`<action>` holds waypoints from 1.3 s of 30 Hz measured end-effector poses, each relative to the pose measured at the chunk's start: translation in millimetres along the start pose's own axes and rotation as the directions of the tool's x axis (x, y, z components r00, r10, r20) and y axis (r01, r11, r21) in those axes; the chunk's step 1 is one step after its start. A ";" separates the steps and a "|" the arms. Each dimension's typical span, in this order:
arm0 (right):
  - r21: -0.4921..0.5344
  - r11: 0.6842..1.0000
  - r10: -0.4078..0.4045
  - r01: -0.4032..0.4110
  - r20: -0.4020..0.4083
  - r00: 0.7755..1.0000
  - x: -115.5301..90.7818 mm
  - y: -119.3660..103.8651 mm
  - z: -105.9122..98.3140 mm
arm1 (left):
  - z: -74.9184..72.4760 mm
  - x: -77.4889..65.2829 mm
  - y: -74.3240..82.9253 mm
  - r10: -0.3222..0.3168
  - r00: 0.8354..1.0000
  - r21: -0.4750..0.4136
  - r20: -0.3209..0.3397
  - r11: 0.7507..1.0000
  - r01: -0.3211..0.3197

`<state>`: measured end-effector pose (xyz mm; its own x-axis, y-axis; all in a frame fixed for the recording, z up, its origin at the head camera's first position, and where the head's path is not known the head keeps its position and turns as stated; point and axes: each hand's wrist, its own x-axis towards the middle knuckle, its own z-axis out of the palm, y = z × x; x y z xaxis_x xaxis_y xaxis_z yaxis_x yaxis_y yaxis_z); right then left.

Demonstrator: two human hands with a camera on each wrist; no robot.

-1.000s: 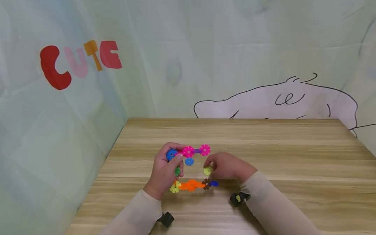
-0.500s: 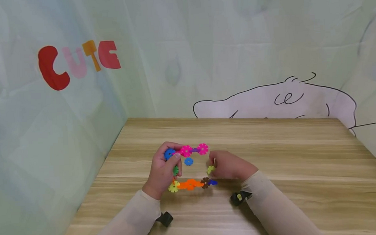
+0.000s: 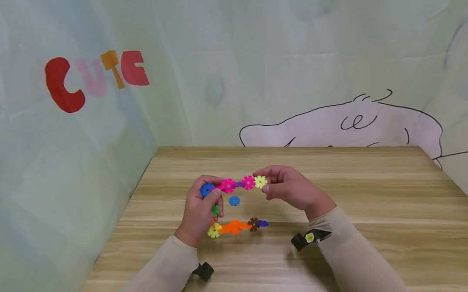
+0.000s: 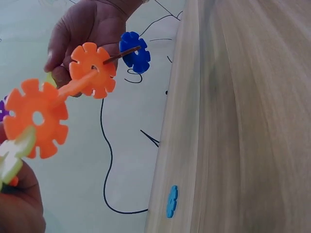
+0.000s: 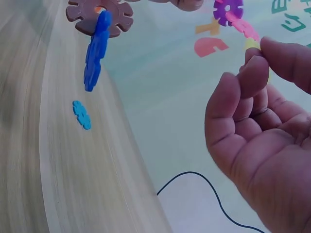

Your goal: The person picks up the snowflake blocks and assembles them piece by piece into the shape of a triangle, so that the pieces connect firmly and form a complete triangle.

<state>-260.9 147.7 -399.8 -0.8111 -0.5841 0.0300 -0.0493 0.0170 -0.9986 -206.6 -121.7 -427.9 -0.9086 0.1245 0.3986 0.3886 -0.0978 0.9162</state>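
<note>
My left hand (image 3: 194,215) grips a chain of slotted plastic snowflake discs, which bends into a C shape above the table. Its far row runs from a blue disc (image 3: 207,190) through pink discs (image 3: 228,186) and a purple one. A green disc (image 3: 215,210) shows by the left fingers. Along the near row come a yellow disc, orange discs (image 4: 93,70), a brown disc (image 5: 77,14) and a dark blue disc (image 4: 135,52) at the free end. My right hand (image 3: 294,190) pinches a pale yellow disc (image 3: 261,182) right at the edge of the far row's last pink disc.
A single light blue disc (image 3: 234,201) lies flat on the wooden table (image 3: 358,201), between the chain's two rows in the head view. Behind the table stands a fabric wall (image 3: 293,73) printed with a cartoon outline. Coloured letters (image 3: 64,86) mark the left wall.
My right hand has moved up and away from me, bringing the pale yellow disc to the far row's end. The left hand with the chain has shifted slightly left.
</note>
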 end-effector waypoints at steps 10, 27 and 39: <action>0.086 0.996 -0.015 0.012 0.037 0.999 -1.7 -1.8 -0.3 | -1.6 0.4 -1.2 0.044 0.999 -0.026 0.015 0.999 -0.043; 0.111 0.992 -0.065 0.055 0.086 0.994 -2.9 0.3 -2.6 | 0.7 -0.6 0.0 0.054 0.998 -0.011 0.010 0.998 -0.054; 0.125 0.989 -0.093 0.078 0.121 0.988 -3.8 1.3 -3.4 | 0.7 -1.1 1.3 0.066 0.998 -0.020 0.019 0.998 -0.066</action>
<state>-259.9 152.7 -401.1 -0.7263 -0.6773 0.1172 -0.0389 -0.1298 -0.9908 -205.0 -121.2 -427.1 -0.8778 0.1368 0.4591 0.4444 -0.1253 0.8870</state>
